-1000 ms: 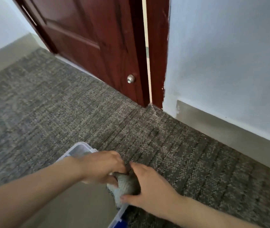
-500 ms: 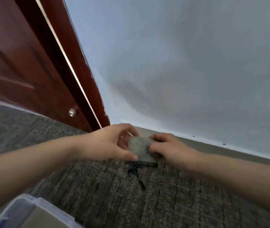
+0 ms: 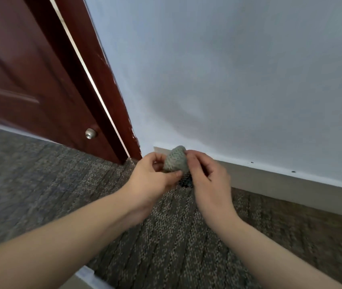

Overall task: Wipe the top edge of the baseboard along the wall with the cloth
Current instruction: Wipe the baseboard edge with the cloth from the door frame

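A pale container corner [image 3: 86, 276] is sitting on the carpet [image 3: 165, 236] at the bottom edge. Further out, the left hand [image 3: 151, 180] and right hand [image 3: 209, 180] are pinching a bunched grey cloth [image 3: 176, 161] between curled fingers and thumbs, one on each side. The cloth is hanging in front of the baseboard [image 3: 280, 182] at its left end, near the door frame [image 3: 103, 80]; contact cannot be confirmed. The wall [image 3: 228, 80] is standing behind.

Door [image 3: 19, 69], dark red wood, panelled: 10 o'clock.
Door frame [image 3: 103, 80], same red, paint chipped low down: 11 o'clock, bright slit between it and the door.
Round metal knob [image 3: 91, 133], low on the door: 9 o'clock.
Carpet [image 3: 30, 174], grey-brown weave: 3 through 9 o'clock.
Pale container corner [image 3: 86, 276]: 7 o'clock.
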